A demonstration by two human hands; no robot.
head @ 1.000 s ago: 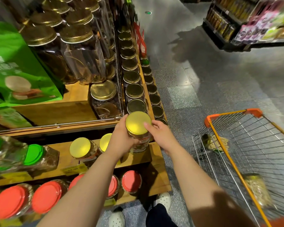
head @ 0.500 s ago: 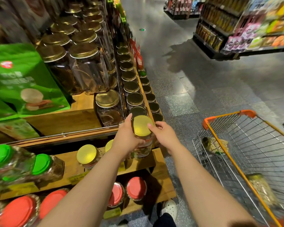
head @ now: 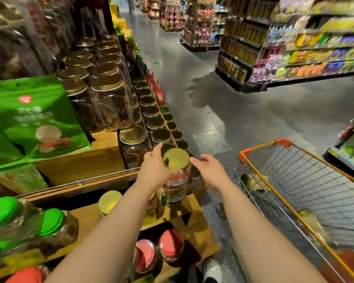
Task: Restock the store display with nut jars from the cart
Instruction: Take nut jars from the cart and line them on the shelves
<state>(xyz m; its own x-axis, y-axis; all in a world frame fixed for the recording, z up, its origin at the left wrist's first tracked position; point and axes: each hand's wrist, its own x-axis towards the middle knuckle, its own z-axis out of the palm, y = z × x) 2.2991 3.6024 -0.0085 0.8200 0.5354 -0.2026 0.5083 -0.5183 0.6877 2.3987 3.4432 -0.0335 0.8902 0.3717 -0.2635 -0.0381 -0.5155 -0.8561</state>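
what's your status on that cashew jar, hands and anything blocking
Left hand grips the yellow-lidded cashew jar, upright at the middle shelf's end. Right hand open, just off the jar. Gold-lidded jars crowd close behind.

"CASHEWS" on the jar (head: 175, 184) label

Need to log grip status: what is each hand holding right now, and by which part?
The left hand grips the cashew jar by its upper side, just under the yellow lid. The right hand is open beside it, holding nothing.
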